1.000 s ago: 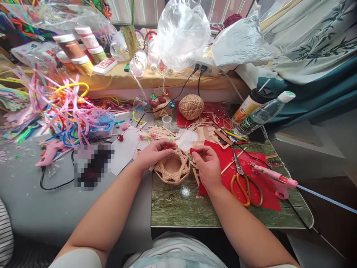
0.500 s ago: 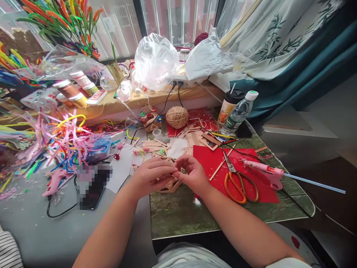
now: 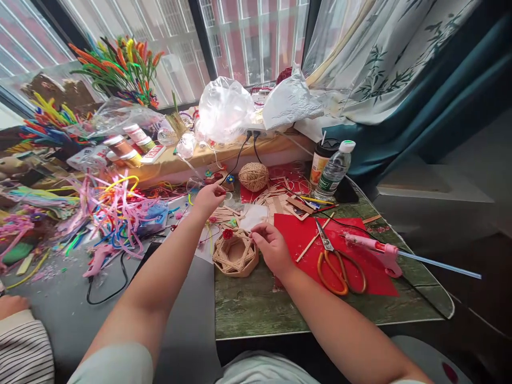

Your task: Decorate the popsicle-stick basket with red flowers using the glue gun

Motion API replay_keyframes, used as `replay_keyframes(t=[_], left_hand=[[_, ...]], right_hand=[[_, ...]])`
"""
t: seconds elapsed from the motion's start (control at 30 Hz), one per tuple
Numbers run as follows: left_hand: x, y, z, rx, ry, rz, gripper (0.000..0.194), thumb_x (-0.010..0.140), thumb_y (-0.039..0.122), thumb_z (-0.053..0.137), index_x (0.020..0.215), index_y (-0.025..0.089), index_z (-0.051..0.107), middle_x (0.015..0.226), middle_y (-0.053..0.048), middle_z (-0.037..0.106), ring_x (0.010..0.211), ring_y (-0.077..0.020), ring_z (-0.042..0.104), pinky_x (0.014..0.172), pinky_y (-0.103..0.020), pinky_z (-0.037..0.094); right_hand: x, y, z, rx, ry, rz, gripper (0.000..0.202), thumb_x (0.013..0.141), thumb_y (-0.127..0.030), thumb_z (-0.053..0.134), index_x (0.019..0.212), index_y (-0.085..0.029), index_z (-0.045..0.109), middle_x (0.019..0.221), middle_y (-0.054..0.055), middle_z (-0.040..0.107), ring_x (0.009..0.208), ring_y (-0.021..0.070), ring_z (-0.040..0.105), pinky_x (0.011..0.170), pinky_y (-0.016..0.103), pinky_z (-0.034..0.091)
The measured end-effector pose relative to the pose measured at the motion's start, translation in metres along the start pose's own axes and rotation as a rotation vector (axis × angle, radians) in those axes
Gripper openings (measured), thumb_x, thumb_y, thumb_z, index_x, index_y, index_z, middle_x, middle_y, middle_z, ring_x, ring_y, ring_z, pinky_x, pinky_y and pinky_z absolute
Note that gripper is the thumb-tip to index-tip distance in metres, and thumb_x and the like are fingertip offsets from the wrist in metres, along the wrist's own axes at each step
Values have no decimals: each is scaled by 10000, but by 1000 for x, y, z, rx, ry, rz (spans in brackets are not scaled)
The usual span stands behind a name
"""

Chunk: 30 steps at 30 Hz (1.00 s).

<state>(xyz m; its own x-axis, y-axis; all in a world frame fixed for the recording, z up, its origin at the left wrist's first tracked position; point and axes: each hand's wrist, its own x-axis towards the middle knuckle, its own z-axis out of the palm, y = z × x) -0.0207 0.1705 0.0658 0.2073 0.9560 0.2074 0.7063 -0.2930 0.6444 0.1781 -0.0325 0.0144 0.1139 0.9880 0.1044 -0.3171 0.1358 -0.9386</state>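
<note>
My left hand (image 3: 208, 201) is stretched out over the far part of the table, beside the ball of twine (image 3: 254, 177) and a small decorated piece (image 3: 218, 177). Its fingertips are pinched together; whatever is between them is too small to make out. My right hand (image 3: 272, 249) is closed in a pinch at the right rim of a hexagonal stick basket (image 3: 247, 268); I cannot make out anything in its fingers. On the basket's back rim sits a dark red flower (image 3: 228, 233). Wooden craft sticks (image 3: 276, 201) lie just beyond.
Orange-handled scissors (image 3: 343, 274) and a pink glue gun (image 3: 370, 242) lie on red sheets (image 3: 288, 256) at right. A water bottle (image 3: 335, 170) and a cup (image 3: 321, 160) stand behind. Pipe cleaners (image 3: 120, 208) pile up at left, near another person's striped sleeve (image 3: 24, 346).
My hands were together above the basket. My left hand has moved away, forward and left, uncovering the basket and its red flower. My right hand stays near the rim. The view has shifted slightly.
</note>
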Motion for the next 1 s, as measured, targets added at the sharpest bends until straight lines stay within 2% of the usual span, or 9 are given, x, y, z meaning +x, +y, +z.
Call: replay_keyframes(t=[0.13, 0.23, 0.3, 0.4, 0.5, 0.6, 0.73, 0.87, 1.0], left_hand=[[-1, -9, -4, -20, 10, -42, 319, 771, 488, 816, 910, 207, 758, 914, -87, 780, 843, -256, 681, 837, -387, 492], [-22, -16, -29, -38, 64, -50, 418, 939, 576, 593, 1068, 205, 736, 1061, -102, 781, 915, -234, 681, 855, -370, 504], [-46, -22, -49, -33, 45, -56, 442, 951, 601, 561, 1053, 210, 741, 1046, -96, 783, 898, -227, 678, 832, -360, 509], [-89, -32, -76, 32, -94, -60, 372, 856, 593, 708, 965, 247, 789, 942, -63, 796, 843, -246, 684, 797, -366, 507], [-125, -42, -85, 257, -278, 27, 295, 896, 547, 672, 1000, 301, 796, 1081, -57, 804, 947, -285, 700, 778, -374, 507], [-136, -43, -75, 404, -259, 167, 290, 965, 483, 586, 1079, 298, 779, 1161, -78, 792, 1046, -308, 703, 866, -413, 523], [-118, -31, -41, 468, -202, 289, 328, 1011, 375, 497, 1112, 264, 788, 1116, -122, 786, 1078, -317, 686, 963, -455, 499], [-91, -19, -10, 446, -213, 360, 192, 898, 269, 618, 900, 239, 807, 938, -125, 771, 987, -298, 684, 904, -422, 503], [-81, -10, -11, 412, -178, 377, 190, 869, 236, 638, 726, 200, 757, 781, -117, 732, 842, -271, 672, 834, -407, 501]], right_hand=[[5, 2, -4, 31, 24, 23, 261, 870, -478, 736, 940, -234, 678, 848, 16, 714, 766, 178, 655, 734, 326, 555], [7, 5, -4, 57, 51, 51, 258, 857, -476, 734, 924, -234, 673, 824, 7, 704, 744, 177, 650, 734, 328, 550], [6, 7, -3, 36, 76, 46, 253, 861, -465, 726, 945, -232, 675, 852, 11, 707, 770, 182, 655, 752, 332, 548], [1, 9, 0, -107, 77, 11, 253, 882, -434, 714, 1022, -225, 689, 972, 35, 723, 823, 187, 645, 782, 336, 539], [-4, 10, 3, -233, 45, -6, 239, 912, -420, 685, 1041, -219, 703, 1008, 44, 725, 832, 190, 624, 783, 332, 529], [-6, 11, 5, -270, 58, -25, 221, 920, -411, 674, 1023, -218, 708, 1002, 45, 725, 857, 198, 622, 806, 336, 524], [-5, 14, 3, -236, 66, -14, 222, 901, -409, 698, 1008, -215, 705, 966, 36, 719, 832, 193, 619, 781, 327, 517], [-2, 17, 0, -238, 84, -24, 231, 895, -419, 696, 997, -212, 693, 911, 21, 695, 790, 183, 611, 755, 318, 507], [4, 20, -4, -218, 137, -36, 224, 897, -411, 687, 1007, -217, 684, 966, 33, 705, 831, 184, 641, 793, 330, 525]])
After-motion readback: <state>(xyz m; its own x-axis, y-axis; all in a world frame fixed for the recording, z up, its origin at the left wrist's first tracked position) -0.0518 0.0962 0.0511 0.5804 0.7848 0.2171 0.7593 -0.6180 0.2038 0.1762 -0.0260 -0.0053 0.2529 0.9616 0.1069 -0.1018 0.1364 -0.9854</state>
